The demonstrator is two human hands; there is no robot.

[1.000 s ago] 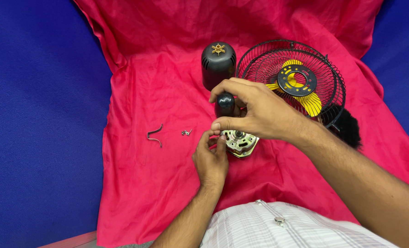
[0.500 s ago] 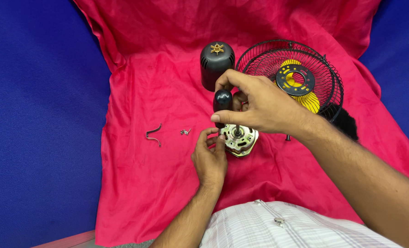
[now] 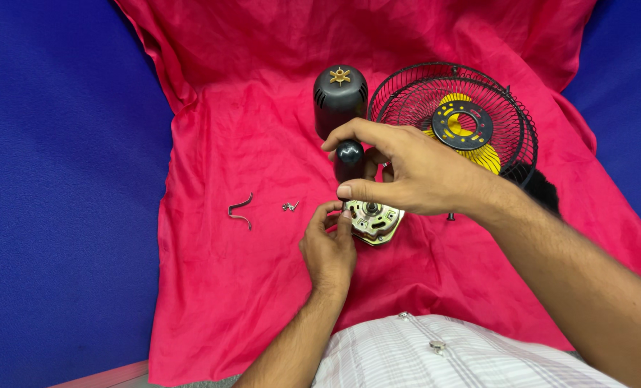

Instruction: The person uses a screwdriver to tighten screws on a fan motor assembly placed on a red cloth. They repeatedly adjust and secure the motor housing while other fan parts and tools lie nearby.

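Here, the right hand [image 3: 414,176] has its thumb and fingers curled around a small black screwdriver handle [image 3: 349,159], whose rounded top shows between index finger and thumb; the grip is closed on it, and the shaft below is hidden behind the thumb. The tool stands roughly upright over a silver fan motor [image 3: 373,221], a metal body with a round shaft hub at its centre, lying on the red cloth [image 3: 248,302]. The left hand [image 3: 329,248] rests just beside the motor on its left, fingers bent, with the thumb and fingertips touching the motor's near edge; whether they pinch something small there cannot be told.

Behind the right hand stands a black domed motor cover [image 3: 340,97] with vent slots and a gold star-shaped piece on top. To its right lies a black wire fan guard [image 3: 453,115], with yellow blades and a black ring plate inside it. Well to the left of the hands, a bent metal clip [image 3: 241,210] and a small cluster of screws [image 3: 289,207] lie apart on the cloth. A blue surface [image 3: 54,179] surrounds the cloth.
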